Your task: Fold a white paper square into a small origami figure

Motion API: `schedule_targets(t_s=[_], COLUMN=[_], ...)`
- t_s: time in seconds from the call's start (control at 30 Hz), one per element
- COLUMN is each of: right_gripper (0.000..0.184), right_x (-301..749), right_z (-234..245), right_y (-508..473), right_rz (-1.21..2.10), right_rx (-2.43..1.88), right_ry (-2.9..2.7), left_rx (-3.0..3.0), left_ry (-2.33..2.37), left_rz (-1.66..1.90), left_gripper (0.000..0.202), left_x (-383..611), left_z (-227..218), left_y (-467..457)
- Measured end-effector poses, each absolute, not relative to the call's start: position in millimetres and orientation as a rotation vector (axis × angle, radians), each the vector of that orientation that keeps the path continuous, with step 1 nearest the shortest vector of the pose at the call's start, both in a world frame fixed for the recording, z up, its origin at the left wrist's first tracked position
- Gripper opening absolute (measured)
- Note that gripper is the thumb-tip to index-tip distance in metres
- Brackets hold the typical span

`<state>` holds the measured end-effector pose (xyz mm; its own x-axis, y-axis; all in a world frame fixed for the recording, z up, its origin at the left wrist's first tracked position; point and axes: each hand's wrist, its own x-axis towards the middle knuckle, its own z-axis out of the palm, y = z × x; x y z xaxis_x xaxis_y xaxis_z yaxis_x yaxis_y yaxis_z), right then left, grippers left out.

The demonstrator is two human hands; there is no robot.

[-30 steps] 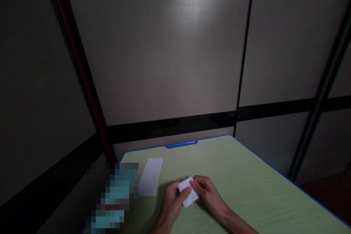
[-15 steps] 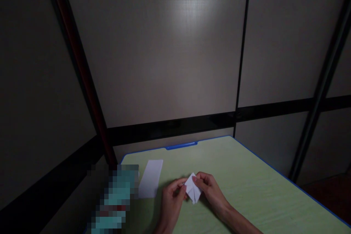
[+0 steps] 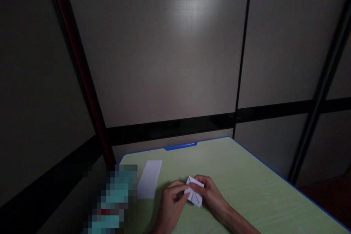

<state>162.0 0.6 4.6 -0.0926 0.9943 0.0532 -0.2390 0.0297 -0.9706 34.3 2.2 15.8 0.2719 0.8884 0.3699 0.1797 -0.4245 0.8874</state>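
Note:
Between my two hands is a small piece of folded white paper (image 3: 195,198), with crease lines running across its face. My left hand (image 3: 171,201) pinches its left edge between thumb and fingers. On the other side, my right hand (image 3: 212,193) grips it, the thumb pressed flat on the upper face and the fingers behind, partly hidden. The paper is held just over the green table top (image 3: 241,179); whether it touches the surface I cannot tell. A flat white paper strip (image 3: 150,179) lies on the table to the left of my left hand.
A pixelated teal item (image 3: 112,197) stands at the table's left edge. The table has a blue rim with a blue handle slot (image 3: 181,146) at the far side. Behind it rise grey cabinet panels (image 3: 170,62) with a dark horizontal band.
The folded paper has turned in my hands and sits slightly lower. My right thumb has moved left across its face, and my left fingers have shifted onto its upper left edge.

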Motion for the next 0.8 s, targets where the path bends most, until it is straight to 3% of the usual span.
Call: schedule_targets(t_s=[0.27,0.8], right_gripper=[0.035,0.024], right_x=[163.3,168.2], right_z=[5.4,5.0], right_y=[0.8,2.7], right_rz=[1.223,1.383], right_rx=[-1.114,-0.992], right_ry=[-1.242,-1.441], left_rx=[1.662,1.428], left_ry=[0.909,0.96], left_rz=[1.129,1.241], left_gripper=[0.011,0.008], left_x=[34.2,33.6], left_z=[7.7,11.8], left_y=[8.3,7.9])
